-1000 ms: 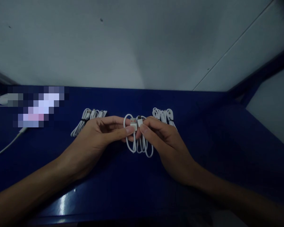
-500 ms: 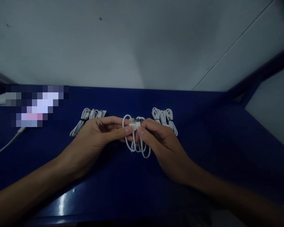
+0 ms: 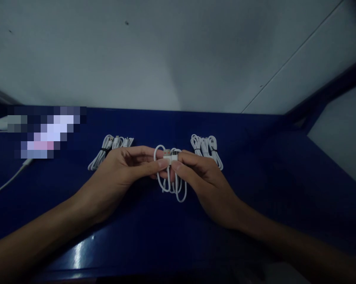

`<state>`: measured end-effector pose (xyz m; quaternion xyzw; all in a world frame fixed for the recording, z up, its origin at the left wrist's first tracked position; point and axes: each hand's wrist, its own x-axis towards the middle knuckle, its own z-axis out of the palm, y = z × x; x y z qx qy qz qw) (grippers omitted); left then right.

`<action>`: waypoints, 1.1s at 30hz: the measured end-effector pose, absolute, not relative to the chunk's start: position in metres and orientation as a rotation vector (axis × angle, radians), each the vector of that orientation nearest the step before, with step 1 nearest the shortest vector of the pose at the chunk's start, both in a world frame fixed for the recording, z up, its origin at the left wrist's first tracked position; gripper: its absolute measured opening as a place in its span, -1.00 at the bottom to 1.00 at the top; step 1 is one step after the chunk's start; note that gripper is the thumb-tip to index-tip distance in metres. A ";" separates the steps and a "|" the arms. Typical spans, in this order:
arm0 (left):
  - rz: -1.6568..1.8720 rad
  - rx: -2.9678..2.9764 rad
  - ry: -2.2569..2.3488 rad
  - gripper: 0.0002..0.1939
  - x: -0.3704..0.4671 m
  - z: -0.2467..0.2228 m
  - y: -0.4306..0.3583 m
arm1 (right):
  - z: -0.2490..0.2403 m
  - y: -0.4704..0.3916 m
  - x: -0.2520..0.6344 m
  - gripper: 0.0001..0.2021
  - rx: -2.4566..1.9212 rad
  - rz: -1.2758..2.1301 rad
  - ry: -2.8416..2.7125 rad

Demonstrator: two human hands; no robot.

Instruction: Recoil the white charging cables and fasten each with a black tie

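A loosely coiled white cable hangs between my two hands above the blue table, its two plug ends side by side at the top. My left hand pinches the USB plug between thumb and fingers. The other plug end is pinched by my right hand. The two plugs appear to touch or nearly touch. Behind my left hand lie bundled white cables, one with a black tie, partly covered by the hand. More bundled white cables lie behind my right hand.
The blue table meets a pale wall at the back. On the left are a blurred-out bright object with a white cord and a white item. A blue frame bar stands at the right.
My hands have brought the two plug ends slightly closer together and more level. The cable loops below have shifted, the right one hanging a little lower.
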<state>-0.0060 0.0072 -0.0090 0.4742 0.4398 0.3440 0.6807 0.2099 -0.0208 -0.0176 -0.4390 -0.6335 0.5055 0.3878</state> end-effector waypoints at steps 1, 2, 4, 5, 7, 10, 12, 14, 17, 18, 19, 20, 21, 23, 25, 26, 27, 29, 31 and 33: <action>0.768 1.063 0.988 -0.89 -0.006 -0.009 0.007 | -0.018 -0.021 0.210 -0.64 -1.119 1.287 -1.607; 0.762 1.060 0.989 -0.88 -0.006 -0.009 0.007 | -0.018 -0.021 0.209 -0.65 -1.122 1.292 -1.604; 0.754 1.052 0.992 -0.89 -0.006 -0.009 0.007 | -0.017 -0.020 0.209 -0.65 -1.126 1.304 -1.596; 0.750 1.048 0.994 -0.89 -0.006 -0.009 0.007 | -0.017 -0.020 0.209 -0.66 -1.126 1.311 -1.593; 0.749 1.046 0.998 -0.91 -0.005 -0.008 0.007 | -0.017 -0.020 0.209 -0.66 -1.126 1.318 -1.589; 0.751 1.049 0.994 -0.90 -0.004 -0.008 0.007 | -0.017 -0.021 0.209 -0.66 -1.122 1.321 -1.592; 0.749 1.049 0.992 -0.89 -0.004 -0.009 0.007 | -0.017 -0.021 0.210 -0.66 -1.116 1.319 -1.592; 0.749 1.040 0.995 -0.88 -0.004 -0.010 0.007 | -0.017 -0.021 0.210 -0.66 -1.112 1.318 -1.590; 0.748 1.025 1.005 -0.89 -0.004 -0.009 0.007 | -0.017 -0.021 0.210 -0.66 -1.122 1.304 -1.595; 0.748 1.022 1.011 -0.89 -0.004 -0.008 0.007 | -0.017 -0.021 0.209 -0.66 -1.124 1.305 -1.594; 0.746 1.021 1.014 -0.89 -0.003 -0.008 0.007 | -0.017 -0.021 0.209 -0.66 -1.124 1.308 -1.592; 0.744 1.021 1.016 -0.88 -0.003 -0.007 0.007 | -0.016 -0.020 0.209 -0.66 -1.124 1.314 -1.589; 0.742 1.021 1.017 -0.88 -0.003 -0.007 0.007 | -0.016 -0.020 0.209 -0.66 -1.122 1.321 -1.585; 0.736 1.023 1.014 -0.87 -0.003 -0.007 0.007 | -0.016 -0.020 0.209 -0.66 -1.129 1.325 -1.580; 0.730 1.028 1.015 -0.88 -0.003 -0.006 0.007 | -0.017 -0.020 0.209 -0.67 -1.135 1.327 -1.580; 0.729 1.029 1.016 -0.89 -0.003 -0.006 0.007 | -0.017 -0.020 0.209 -0.66 -1.132 1.331 -1.580; 0.728 1.028 1.018 -0.89 -0.003 -0.006 0.007 | -0.017 -0.020 0.209 -0.66 -1.126 1.337 -1.581; 0.729 1.025 1.016 -0.89 -0.003 -0.006 0.007 | -0.017 -0.020 0.209 -0.66 -1.111 1.343 -1.581; 0.733 1.023 1.002 -0.89 -0.003 -0.007 0.007 | -0.017 -0.020 0.209 -0.65 -1.109 1.329 -1.584; 0.736 1.021 0.989 -0.88 -0.004 -0.007 0.007 | -0.017 -0.021 0.210 -0.65 -1.115 1.320 -1.588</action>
